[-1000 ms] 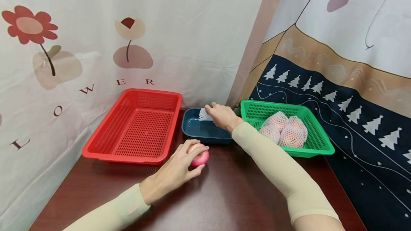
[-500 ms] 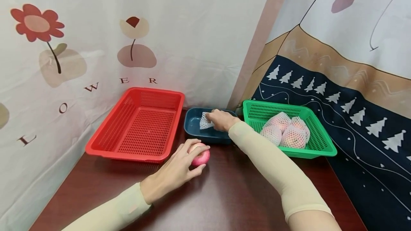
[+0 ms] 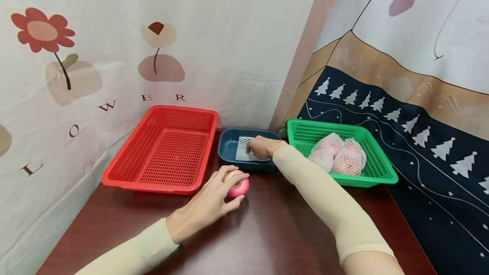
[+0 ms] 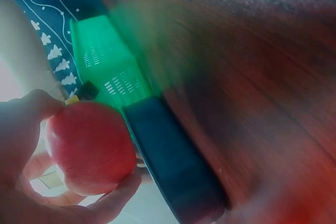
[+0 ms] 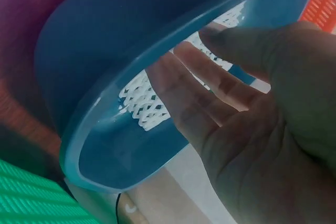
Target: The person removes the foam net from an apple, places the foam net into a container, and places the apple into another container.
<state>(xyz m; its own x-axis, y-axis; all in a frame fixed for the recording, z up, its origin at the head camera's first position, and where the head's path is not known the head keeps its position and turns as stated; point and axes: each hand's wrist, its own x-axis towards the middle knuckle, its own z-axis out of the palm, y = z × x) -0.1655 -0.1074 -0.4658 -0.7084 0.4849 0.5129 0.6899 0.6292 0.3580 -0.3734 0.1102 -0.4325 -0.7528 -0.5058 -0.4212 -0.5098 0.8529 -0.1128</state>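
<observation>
My left hand (image 3: 212,196) grips a pink-red apple (image 3: 238,185) over the near side of the table, fingers curled over its top and thumb at its side. The left wrist view shows the bare apple (image 4: 92,148) close up within the curled fingers. My right hand (image 3: 263,147) reaches into a dark blue basin (image 3: 246,166) at the back. Beneath its fingers, a white foam fruit net (image 3: 242,147) lies flattened on the basin's floor. Seen from the right wrist, the fingers stretch down to the net (image 5: 144,103), loosely extended, with the thumb apart from them.
Left of the basin stands a red perforated basket (image 3: 173,156). A green basket (image 3: 376,156) on the right holds several apples in foam nets (image 3: 347,162). Printed curtains (image 3: 237,54) hang behind the brown table (image 3: 275,232).
My right hand has lowered toward the basin's floor, and the foam net, first held up by it, now lies spread flat. The left hand has kept its grip on the apple.
</observation>
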